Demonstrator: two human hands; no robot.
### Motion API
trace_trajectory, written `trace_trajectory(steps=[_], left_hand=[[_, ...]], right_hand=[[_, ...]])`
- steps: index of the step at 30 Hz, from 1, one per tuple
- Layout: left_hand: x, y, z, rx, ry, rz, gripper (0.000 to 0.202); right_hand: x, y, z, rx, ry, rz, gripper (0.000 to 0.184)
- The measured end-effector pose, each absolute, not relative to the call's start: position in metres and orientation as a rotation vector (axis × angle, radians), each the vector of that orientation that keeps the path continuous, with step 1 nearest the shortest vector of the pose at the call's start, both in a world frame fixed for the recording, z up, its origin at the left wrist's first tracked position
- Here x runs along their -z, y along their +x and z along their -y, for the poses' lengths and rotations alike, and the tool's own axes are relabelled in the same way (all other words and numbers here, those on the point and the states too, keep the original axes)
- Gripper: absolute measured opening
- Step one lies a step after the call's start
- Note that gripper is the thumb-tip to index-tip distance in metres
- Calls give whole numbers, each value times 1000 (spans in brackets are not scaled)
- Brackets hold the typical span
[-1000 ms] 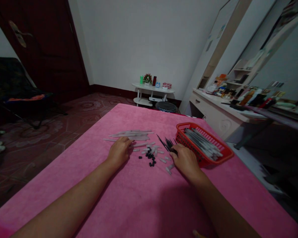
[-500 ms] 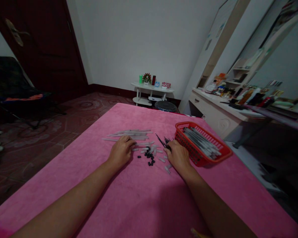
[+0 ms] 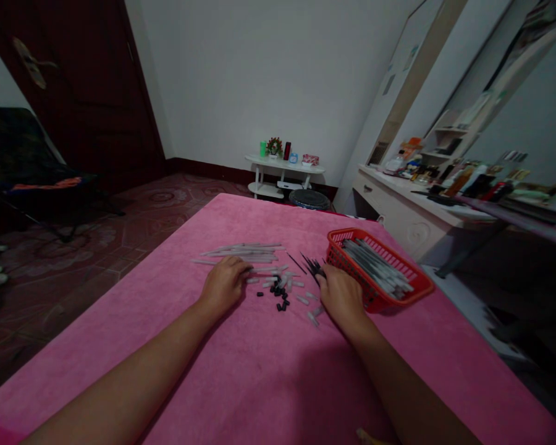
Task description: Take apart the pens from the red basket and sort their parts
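My left hand rests on the pink cloth with its fingers curled. At its fingertips are pale translucent pen parts; whether it grips one is hidden. Just beyond it lie several long grey-white pen barrels. My right hand is closed at the near end of a bunch of thin black pen refills, beside the red basket. A single black refill lies apart, left of the bunch. Between my hands are small black caps and short clear pen pieces.
The red plastic basket, holding many grey pens, stands right of my right hand. Pink cloth covers the table. Beyond are a small white shelf, a round black stool, a cluttered dresser and a folding chair.
My right hand has shifted slightly right, toward the basket. The black refills are more spread, and one now lies separate from the bunch. My left hand has hardly moved.
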State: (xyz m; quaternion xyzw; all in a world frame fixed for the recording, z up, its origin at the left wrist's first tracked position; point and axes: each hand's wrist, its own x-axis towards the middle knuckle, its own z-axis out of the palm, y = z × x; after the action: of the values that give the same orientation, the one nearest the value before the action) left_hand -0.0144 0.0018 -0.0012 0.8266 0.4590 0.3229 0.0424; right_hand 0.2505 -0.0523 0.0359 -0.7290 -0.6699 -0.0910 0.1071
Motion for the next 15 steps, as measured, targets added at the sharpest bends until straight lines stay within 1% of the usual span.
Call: trace_trajectory(steps=[5, 7, 11, 15], left_hand=[[4, -17, -4, -1028, 2499, -1421, 20], [4, -17, -3, -1021, 2493, -1421, 21], [2, -16, -2, -1016, 2493, -1412, 21], [-1, -16, 0, -981, 2509, -1394, 22]], right_hand=[[-43, 250, 60, 90, -1751, 2082, 19], [-43, 247, 61, 54, -1654, 2106, 18], [-42, 242, 61, 15, -1591, 2108, 18], [-43, 243, 61, 47, -1589, 2123, 18]])
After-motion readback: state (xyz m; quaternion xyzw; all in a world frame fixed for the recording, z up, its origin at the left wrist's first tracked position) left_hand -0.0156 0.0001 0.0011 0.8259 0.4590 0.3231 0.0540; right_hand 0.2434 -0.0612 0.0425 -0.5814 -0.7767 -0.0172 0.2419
